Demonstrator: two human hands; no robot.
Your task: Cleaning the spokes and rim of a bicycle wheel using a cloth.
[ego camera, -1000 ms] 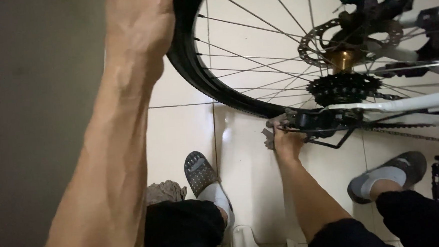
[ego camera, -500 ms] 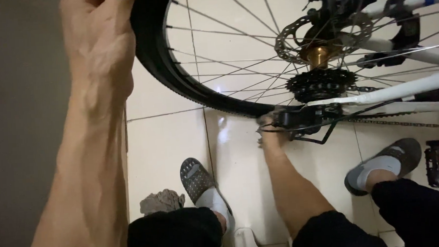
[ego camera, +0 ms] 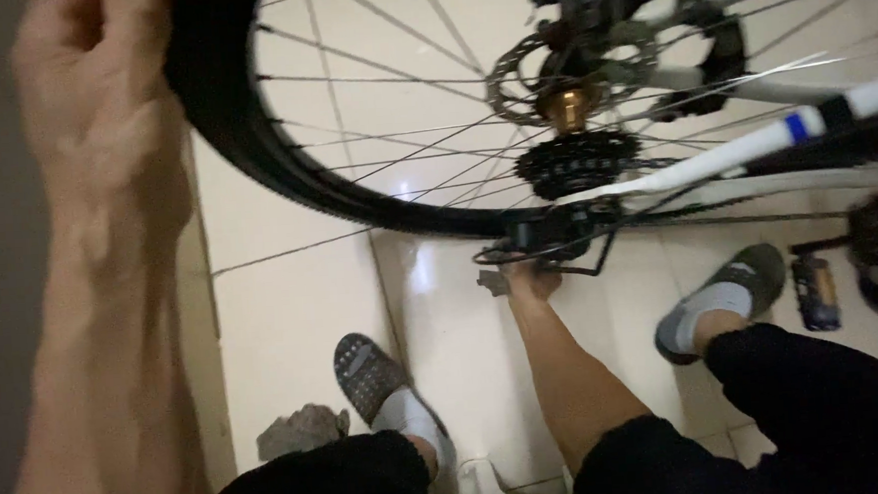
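Upper left, left hand (ego camera: pixel 101 104) fingers curled onto the black rear tyre (ego camera: pixel 254 156); centre, right hand (ego camera: pixel 531 277) pinches the derailleur (ego camera: pixel 549 236); chain seated, adjustment seemingly unfinished

The bicycle wheel (ego camera: pixel 383 130) has a black tyre and thin silver spokes, and hangs above the pale tiled floor. At its hub sit a black gear cluster (ego camera: pixel 577 162) and a perforated brake disc (ego camera: pixel 540 66). Just below hangs the black derailleur (ego camera: pixel 549 241).
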